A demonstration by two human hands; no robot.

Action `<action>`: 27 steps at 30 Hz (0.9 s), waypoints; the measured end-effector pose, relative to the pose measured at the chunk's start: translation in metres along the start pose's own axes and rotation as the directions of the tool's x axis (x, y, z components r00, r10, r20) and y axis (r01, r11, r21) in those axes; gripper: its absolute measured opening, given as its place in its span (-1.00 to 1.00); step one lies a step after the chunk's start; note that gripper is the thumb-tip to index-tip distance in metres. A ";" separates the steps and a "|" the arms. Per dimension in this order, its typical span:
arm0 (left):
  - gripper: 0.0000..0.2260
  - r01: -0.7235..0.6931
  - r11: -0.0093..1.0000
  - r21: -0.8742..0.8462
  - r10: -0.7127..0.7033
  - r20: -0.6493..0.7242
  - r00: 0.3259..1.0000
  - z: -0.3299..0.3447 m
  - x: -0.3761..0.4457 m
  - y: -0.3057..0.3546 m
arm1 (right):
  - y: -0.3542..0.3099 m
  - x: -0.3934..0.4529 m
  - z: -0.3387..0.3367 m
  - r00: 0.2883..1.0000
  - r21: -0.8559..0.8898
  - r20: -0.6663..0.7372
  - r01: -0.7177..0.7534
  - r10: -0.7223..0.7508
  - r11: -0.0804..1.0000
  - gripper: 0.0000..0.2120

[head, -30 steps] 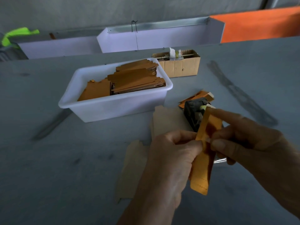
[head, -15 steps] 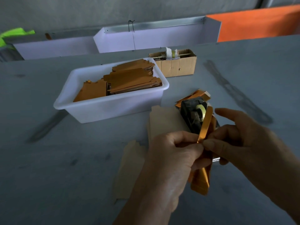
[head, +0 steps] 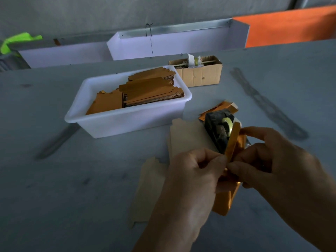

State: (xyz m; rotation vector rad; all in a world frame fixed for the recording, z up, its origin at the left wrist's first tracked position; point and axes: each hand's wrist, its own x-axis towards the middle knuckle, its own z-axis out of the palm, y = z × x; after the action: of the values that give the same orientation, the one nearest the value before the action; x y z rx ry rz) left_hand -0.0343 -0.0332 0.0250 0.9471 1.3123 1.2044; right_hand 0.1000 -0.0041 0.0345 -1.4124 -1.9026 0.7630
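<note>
Left grip (head: 192, 177) and right grip (head: 272, 168): fingers curled, both pinching the gold foil card (head: 233, 142), thumbs nearly touching. The card stands roughly upright between the two grips, above the counter (head: 72, 188). Black tape dispenser (head: 215, 130): just beyond the grips. White tub (head: 127, 122): farther beyond, to the left.

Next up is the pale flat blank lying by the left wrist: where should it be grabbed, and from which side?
Probably its free left long edge, coming from the left. The pale blank lies flat on the table, so an edge must be lifted, then pinched; its right side is hidden behind the left hand, which with the right hand now pinches the gold card.
</note>
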 end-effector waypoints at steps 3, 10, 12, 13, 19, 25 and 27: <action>-0.80 -0.081 0.991 0.103 0.087 -0.060 0.994 0.003 -0.003 -0.003 | 0.000 0.001 -0.001 1.000 -0.007 0.017 0.008 -0.008 1.000 -0.53; -0.81 -0.133 0.978 0.159 0.153 -0.122 0.981 0.006 -0.008 -0.008 | -0.004 0.000 0.001 0.999 -0.204 0.036 0.035 -0.028 0.978 -0.64; -0.81 -0.175 0.952 0.252 0.223 -0.175 0.959 0.008 -0.009 -0.011 | -0.007 0.001 0.004 0.999 -0.267 0.030 0.034 -0.027 0.963 -0.62; -0.82 -0.197 0.938 0.285 0.260 -0.202 0.944 0.008 -0.010 -0.013 | -0.008 0.002 0.005 0.999 -0.285 0.029 0.031 -0.024 0.958 -0.59; -0.88 -0.255 0.944 0.208 0.309 -0.297 0.903 0.004 -0.009 -0.016 | -0.015 0.005 0.003 0.999 -0.286 -0.016 0.027 -0.033 0.958 -0.41; -0.96 -0.190 0.978 0.081 0.205 -0.272 0.940 -0.003 -0.011 -0.010 | -0.009 0.010 -0.002 0.998 0.150 0.059 -0.021 0.013 0.988 -0.36; -0.91 -0.159 0.986 0.057 0.169 -0.243 0.955 -0.003 -0.011 -0.009 | -0.008 0.008 0.000 0.981 0.377 0.187 -0.116 0.047 0.919 -0.51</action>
State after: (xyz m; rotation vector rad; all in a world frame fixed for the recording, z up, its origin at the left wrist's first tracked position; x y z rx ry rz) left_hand -0.0353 -0.0458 0.0184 0.9709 1.4782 1.4680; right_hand 0.0938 0.0020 0.0418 -1.2111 -1.7022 1.2640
